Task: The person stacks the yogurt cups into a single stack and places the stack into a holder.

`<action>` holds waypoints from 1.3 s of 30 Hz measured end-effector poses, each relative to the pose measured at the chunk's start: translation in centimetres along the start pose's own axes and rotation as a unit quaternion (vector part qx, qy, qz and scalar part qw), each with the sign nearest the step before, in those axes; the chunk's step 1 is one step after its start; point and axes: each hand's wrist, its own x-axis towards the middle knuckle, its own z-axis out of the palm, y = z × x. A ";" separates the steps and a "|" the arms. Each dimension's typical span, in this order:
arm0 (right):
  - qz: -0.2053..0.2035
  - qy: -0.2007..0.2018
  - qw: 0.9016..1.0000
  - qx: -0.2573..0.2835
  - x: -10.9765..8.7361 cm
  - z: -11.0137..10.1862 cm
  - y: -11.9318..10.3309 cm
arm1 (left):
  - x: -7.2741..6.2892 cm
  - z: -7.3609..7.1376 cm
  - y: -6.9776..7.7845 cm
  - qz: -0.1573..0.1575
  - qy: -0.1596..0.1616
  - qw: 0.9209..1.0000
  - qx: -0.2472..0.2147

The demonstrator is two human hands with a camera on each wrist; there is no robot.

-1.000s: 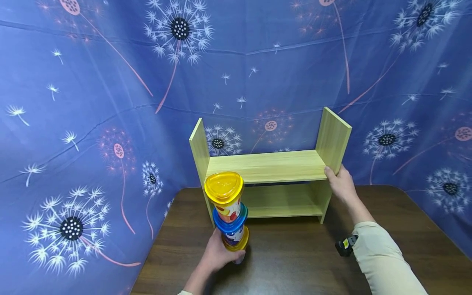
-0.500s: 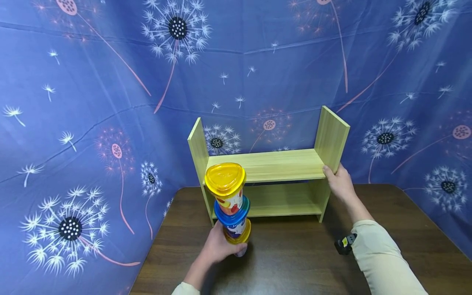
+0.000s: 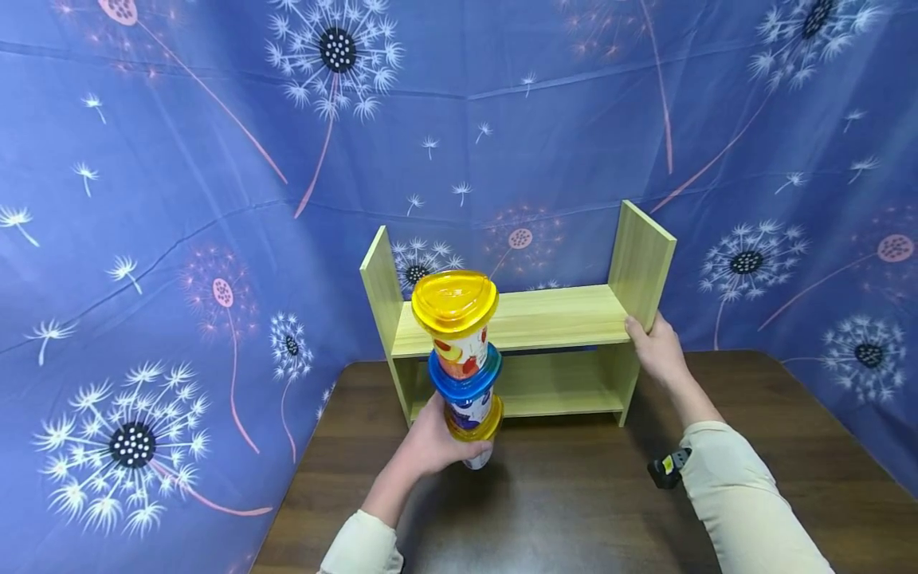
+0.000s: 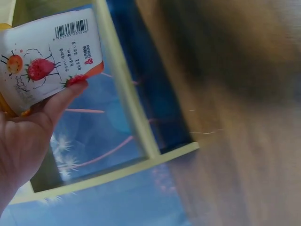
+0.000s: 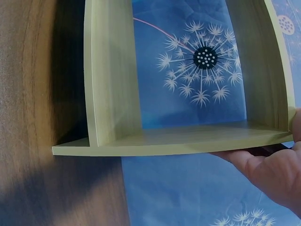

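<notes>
My left hand (image 3: 433,442) grips the lowest cup (image 3: 479,456) of a stack of three lidded cups, held up in front of the shelf's left half. The top cup (image 3: 462,352) has a yellow lid, the middle cup (image 3: 472,408) a blue one, the lowest a yellow one. In the left wrist view the held cup (image 4: 51,61) shows a barcode and a strawberry print, with fingers against its side. My right hand (image 3: 660,355) holds the right side panel of a two-tier wooden shelf (image 3: 559,315), thumb at the front edge of the panel.
The shelf stands on a dark brown wooden table (image 3: 559,494), close to a blue dandelion-print cloth (image 3: 531,151) behind it. Its side panels rise above the upper board. A small black device (image 3: 668,469) sits at the right wrist.
My left hand has lifted the stack of cups and shifted it slightly right and toward the shelf. The right hand stays on the side panel.
</notes>
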 end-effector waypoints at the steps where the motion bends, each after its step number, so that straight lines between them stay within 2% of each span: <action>1: 0.001 -0.002 1.000 0.002 0.0 0.0 0.0 | 0.2 -0.1 0.3 -0.001 -0.001 1.000 0.006; 5: 0.003 -0.002 1.000 0.008 -0.1 0.2 0.1 | 1.1 -0.6 1.5 0.001 -0.001 1.000 0.021; 18: 0.000 0.001 1.000 -0.002 0.0 0.3 0.0 | 4.0 -1.5 5.1 0.016 -0.017 0.999 0.022; 27: -0.005 0.009 1.000 -0.005 0.0 0.1 0.3 | 6.5 -1.9 7.7 0.051 -0.029 0.998 0.023; 39: -0.015 0.015 1.000 -0.014 -0.2 -0.1 0.2 | 8.4 -2.4 9.9 0.051 -0.022 0.998 0.014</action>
